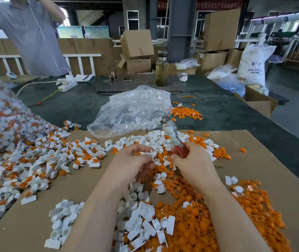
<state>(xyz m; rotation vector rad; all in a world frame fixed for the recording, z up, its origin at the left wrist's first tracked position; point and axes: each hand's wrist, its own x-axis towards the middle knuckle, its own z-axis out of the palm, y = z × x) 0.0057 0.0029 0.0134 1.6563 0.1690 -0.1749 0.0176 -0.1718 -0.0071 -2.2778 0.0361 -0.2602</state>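
Head camera: left hand [133,158] pinches a small white plastic piece [152,153]; right hand [193,161] grips a blurred red-handled metal tool [180,151] above scattered orange plastic caps [190,213].

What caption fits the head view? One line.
Left hand pinches a white part, right hand grips a red-handled tool over cardboard.

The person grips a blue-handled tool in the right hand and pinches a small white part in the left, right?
Not quite. The head view shows that the tool has a red handle, not a blue one. The right hand does grip it, and the left hand pinches a small white part.
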